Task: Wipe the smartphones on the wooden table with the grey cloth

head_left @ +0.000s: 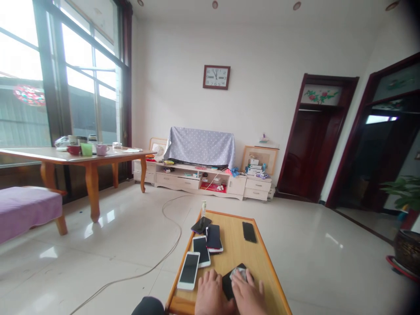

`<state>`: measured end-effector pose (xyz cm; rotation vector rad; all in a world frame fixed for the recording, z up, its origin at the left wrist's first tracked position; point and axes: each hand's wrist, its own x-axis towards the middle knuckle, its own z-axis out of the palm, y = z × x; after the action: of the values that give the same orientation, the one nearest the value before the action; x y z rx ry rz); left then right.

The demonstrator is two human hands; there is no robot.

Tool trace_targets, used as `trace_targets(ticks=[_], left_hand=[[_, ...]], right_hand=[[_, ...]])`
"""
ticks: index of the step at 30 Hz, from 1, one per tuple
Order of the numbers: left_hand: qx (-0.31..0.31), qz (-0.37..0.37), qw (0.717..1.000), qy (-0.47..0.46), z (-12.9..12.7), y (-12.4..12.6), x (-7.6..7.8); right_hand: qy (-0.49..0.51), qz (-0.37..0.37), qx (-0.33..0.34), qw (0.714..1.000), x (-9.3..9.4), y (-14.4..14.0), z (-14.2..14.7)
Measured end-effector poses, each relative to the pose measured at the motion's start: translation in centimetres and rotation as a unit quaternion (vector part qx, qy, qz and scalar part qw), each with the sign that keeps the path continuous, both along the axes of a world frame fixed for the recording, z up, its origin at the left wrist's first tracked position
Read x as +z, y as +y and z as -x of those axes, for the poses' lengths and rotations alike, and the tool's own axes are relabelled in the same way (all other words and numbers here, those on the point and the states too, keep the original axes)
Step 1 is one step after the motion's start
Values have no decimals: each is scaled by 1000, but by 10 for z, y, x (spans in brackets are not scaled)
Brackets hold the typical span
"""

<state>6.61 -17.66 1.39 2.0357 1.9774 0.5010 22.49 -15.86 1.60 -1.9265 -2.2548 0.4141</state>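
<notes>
Down at near end of low wooden table (259, 262), both hands over black phone (229, 280). Left hand (210, 293) flat, fingers spread loosely, pressing on phone's left edge, gripping nothing. Right hand (247, 295) lies on phone, fingers bent over small grey cloth (239, 274) pressed to screen. Left of hands, white phone (189, 270) flat near table edge. Further up, second white phone (201, 250), dark phones (213, 237) overlapping. Lone black phone (249, 232) apart, toward right. Cable (170, 245) trails across tiled floor.
</notes>
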Motion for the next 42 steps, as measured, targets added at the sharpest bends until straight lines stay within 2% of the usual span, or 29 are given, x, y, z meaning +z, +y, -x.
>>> trace_targets(ticks=[2,4,8,9,14,15,19,20,21,24,26,30,32,37,39,42], left_hand=[[-6,8,1000,-4,1,-1,0],[-6,11,1000,-7,1,-2,1],[9,14,1000,-10,0,-5,7],[11,17,1000,-12,0,-6,9],[-3,33,999,-8,-1,-8,16],[-2,34,999,-4,-1,-8,17],[6,33,999,4,-1,-8,17],[7,31,1000,1,-1,-7,15],[5,29,1000,-3,-1,-5,13],[-6,27,1000,-8,0,-3,8],[-7,25,1000,-6,0,-3,7],[10,9,1000,5,-5,-6,11],[12,5,1000,13,-6,-7,12],[10,3,1000,23,-8,-6,8],[10,-11,1000,18,-9,-5,6],[9,-26,1000,13,-12,-3,5]], right_hand=[[21,6,70,997,0,-4,10],[24,-3,82,996,0,-2,11],[-12,-32,-35,999,0,12,0],[-16,-30,-42,999,-1,15,-1],[12,-30,86,996,-2,17,9],[12,-30,78,996,-2,18,9],[-13,-29,-45,998,-2,24,3],[-13,-30,-50,998,-3,23,3],[-9,-29,-34,999,-5,20,4],[18,-20,68,997,-8,8,9],[30,-19,88,996,-9,3,5],[6,-26,-28,999,-9,2,-14],[0,-22,-48,999,-9,-2,-17],[33,-8,75,997,-12,-20,-11],[32,-20,43,998,-13,-19,-19],[8,-41,-54,998,-16,-11,-33]])
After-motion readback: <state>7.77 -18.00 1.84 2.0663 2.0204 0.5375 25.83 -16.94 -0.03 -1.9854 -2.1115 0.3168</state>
